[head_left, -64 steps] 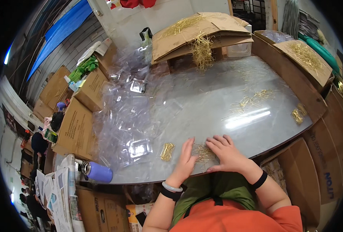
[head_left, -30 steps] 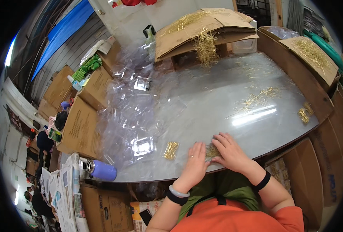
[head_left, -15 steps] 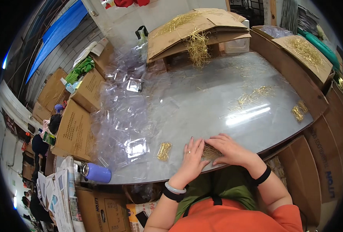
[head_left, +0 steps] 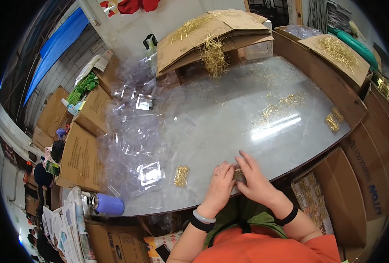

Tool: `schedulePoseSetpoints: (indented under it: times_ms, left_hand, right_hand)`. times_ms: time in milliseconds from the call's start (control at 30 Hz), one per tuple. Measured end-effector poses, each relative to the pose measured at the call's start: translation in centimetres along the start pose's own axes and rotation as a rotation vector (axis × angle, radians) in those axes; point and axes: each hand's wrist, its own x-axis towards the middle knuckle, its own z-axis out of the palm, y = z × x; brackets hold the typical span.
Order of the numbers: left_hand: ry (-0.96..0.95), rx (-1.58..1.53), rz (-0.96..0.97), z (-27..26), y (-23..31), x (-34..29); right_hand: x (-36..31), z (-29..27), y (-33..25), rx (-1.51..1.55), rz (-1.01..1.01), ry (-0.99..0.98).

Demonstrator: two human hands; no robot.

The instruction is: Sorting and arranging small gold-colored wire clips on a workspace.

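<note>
Gold wire pieces (head_left: 238, 175) between left fingers (head_left: 223, 170) and right fingers (head_left: 249, 162), gap narrow, cannot tell whether they grip

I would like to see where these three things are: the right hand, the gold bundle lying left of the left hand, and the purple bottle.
Right hand (head_left: 256, 183): head view, back of the hand.
Gold bundle (head_left: 181, 176): head view, middle of its top.
Purple bottle (head_left: 110, 204): head view, side of its body.

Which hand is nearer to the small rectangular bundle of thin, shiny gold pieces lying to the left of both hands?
Left. The left hand is to the right of the gold bundle, not touching it; the right hand is farther right, beyond the left hand.
</note>
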Motion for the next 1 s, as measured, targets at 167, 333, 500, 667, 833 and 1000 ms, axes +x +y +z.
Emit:
schedulePoseSetpoints:
  times_ms: [167, 333, 500, 667, 833, 1000]
  left_hand:
    - [0.054, -0.001, -0.192, -2.6, 1.2, -1.4]
    - [0.048, 0.142, -0.281, -3.7, 1.5, -2.6]
    - [0.144, 0.016, -0.269, -1.5, 0.3, -1.3]
    - [0.122, -0.299, -0.400, -1.7, 1.4, -0.7]
    - [0.097, 0.068, -0.251, -2.1, 1.8, -1.5]
    - [-0.023, 0.020, -0.119, -0.1, 0.6, -0.5]
  right_hand:
    - [2.1, -3.4, 2.1, -0.214, -0.148, -0.196]
    - [2.4, -2.4, 2.7, -0.088, -0.273, -0.244]
    - [2.1, -1.8, 2.2, -0.085, -0.267, -0.198]
    - [1.8, -1.8, 2.4, -0.113, -0.233, -0.185]
    - [1.5, -2.2, 2.4, -0.008, -0.194, -0.149]
    - [-0.5, -0.8, 0.9, 0.128, 0.045, 0.051]
